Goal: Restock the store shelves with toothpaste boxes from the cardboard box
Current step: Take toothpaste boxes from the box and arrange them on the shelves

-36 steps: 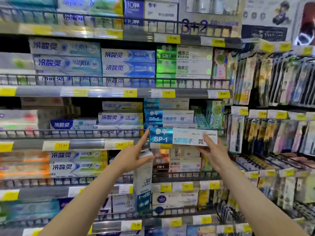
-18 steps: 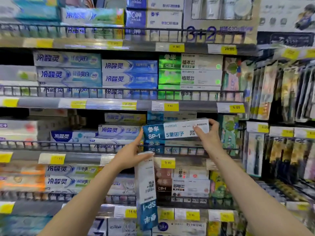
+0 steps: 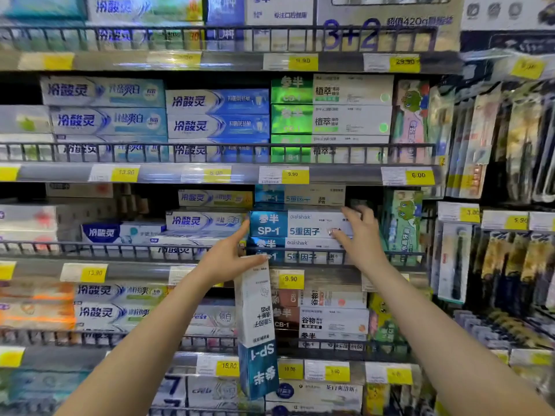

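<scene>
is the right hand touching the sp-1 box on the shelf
Touching. The head view shows the right hand with its fingertips laid on the front and right end of the SP-1 box, no gap.

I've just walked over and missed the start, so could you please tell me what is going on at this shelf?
A person is restocking toothpaste. The right hand is on the right end of a blue and white SP-1 box, setting it on the stack of matching boxes on the wire-fronted shelf. The left hand steadies that box's left end with a raised finger while holding a second SP-1 box, which hangs down vertically in front of the lower shelves. The cardboard box is not in view.
</scene>
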